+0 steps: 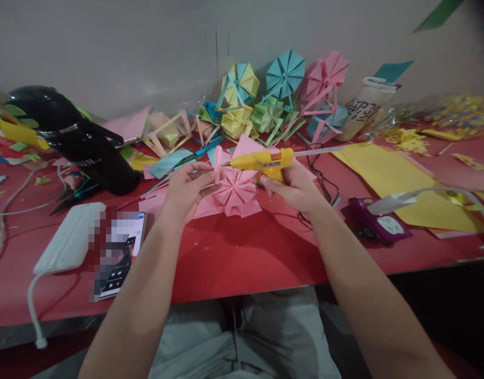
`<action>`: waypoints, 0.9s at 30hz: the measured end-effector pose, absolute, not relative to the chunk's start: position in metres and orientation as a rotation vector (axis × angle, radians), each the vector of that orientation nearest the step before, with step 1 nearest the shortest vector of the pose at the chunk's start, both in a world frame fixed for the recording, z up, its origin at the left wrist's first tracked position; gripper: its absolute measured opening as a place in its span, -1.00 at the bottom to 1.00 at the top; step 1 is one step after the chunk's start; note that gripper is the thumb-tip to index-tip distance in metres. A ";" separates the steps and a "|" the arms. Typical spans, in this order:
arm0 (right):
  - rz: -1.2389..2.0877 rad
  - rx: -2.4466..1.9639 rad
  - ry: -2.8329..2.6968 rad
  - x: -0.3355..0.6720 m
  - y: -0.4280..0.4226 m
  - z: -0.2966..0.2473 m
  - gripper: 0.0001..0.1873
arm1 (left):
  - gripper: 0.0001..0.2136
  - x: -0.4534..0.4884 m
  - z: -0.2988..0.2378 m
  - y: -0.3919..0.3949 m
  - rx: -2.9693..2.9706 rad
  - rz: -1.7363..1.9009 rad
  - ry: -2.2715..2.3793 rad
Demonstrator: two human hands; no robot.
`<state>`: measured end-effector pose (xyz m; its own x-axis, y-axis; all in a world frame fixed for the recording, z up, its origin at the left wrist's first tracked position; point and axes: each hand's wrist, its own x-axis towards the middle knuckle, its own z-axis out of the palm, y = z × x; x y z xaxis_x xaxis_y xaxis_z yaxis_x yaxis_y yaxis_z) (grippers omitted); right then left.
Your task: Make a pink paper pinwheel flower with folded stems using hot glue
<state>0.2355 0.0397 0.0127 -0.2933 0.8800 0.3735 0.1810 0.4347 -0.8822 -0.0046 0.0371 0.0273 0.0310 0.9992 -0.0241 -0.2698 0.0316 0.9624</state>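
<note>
My right hand is wrapped round the handle of a yellow hot glue gun, which has a small orange light lit and a clear glue stick out of its back. Its nozzle points left and meets a pink paper strip; whether it touches is too small to tell. Upright between the fingers and thumb of my left hand is that strip. Below the glue gun, a pink folded paper rosette rests on the red table, partly hidden behind my left fingers.
Several finished paper rosettes lean along the back wall. A black bottle, a white power bank and a phone are at left. Yellow paper sheets, a purple socket block and a dark cable lie at right.
</note>
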 end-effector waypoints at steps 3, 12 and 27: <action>0.923 -0.929 -1.731 0.236 0.039 0.013 -0.54 | -0.80 -0.004 0.028 0.036 0.997 1.295 1.024; 0.927 -0.918 -1.730 0.236 0.038 0.014 -0.58 | -0.77 -0.003 0.027 0.037 1.006 1.341 0.989; 0.913 -0.906 -1.738 0.238 0.039 0.013 -0.62 | -0.74 -0.002 0.028 0.037 0.999 1.347 0.970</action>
